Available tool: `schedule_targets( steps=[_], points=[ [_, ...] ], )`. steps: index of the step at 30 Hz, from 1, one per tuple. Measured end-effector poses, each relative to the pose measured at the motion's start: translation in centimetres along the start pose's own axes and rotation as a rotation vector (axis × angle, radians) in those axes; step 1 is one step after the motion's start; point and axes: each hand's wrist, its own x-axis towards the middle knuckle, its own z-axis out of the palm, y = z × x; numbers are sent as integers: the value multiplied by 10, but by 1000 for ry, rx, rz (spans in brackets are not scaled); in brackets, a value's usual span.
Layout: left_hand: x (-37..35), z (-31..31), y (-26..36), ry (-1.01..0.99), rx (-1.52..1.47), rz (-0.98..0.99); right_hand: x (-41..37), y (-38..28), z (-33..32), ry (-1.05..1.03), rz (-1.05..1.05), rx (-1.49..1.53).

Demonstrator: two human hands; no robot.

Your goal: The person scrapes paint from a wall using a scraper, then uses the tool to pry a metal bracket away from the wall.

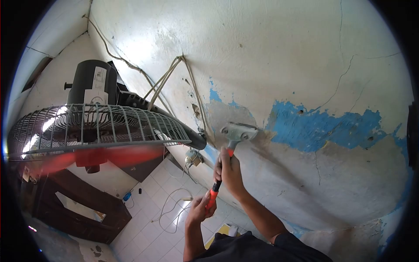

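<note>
Both my hands grip a wall scraper [235,132] with an orange and black handle. My right hand [228,169] is wrapped around the upper part of the handle, close under the metal head. My left hand [200,208] clasps the handle's lower end. The scraper's wide metal blade is pressed against the white wall [279,52], at the left edge of a patch of blue paint [323,126] and bare grey plaster.
A wall-mounted fan [94,124] with a wire cage and spinning red blades hangs close on the left. Loose cables [168,81] run along the wall down to a socket [192,158]. A dark wooden cabinet [78,209] and white floor tiles [157,227] with a cord lie beyond.
</note>
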Motion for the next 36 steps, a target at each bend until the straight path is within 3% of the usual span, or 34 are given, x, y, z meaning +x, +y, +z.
schedule_targets(
  steps=[1,5,10,14,17,23,26,28,31,32,36],
  points=[
    [-5,4,4,3,-47,-39,4,-3,0,-19,-30,-4],
    [7,15,52,-61,33,155,16,-36,14,-91,-87,18],
    [-12,2,20,17,19,27,3,-5,8,-69,-25,40],
    [-2,9,47,27,29,75,19,-27,17,-92,-66,29],
    [12,13,68,-74,20,195,29,-51,27,-108,-104,46],
    [-7,-5,15,-17,-79,-16,10,10,3,-47,-7,-18],
    [2,-4,46,-23,-69,47,22,-34,22,-103,-33,-10],
    [5,-3,60,-2,14,112,25,-30,25,-115,-39,28],
    [-6,-11,34,-62,-43,-4,18,-14,18,-94,3,47],
    [-9,-10,27,14,-1,-47,14,0,13,-80,29,43],
    [6,-5,42,-13,27,12,25,-24,18,-131,-12,27]
  ],
)
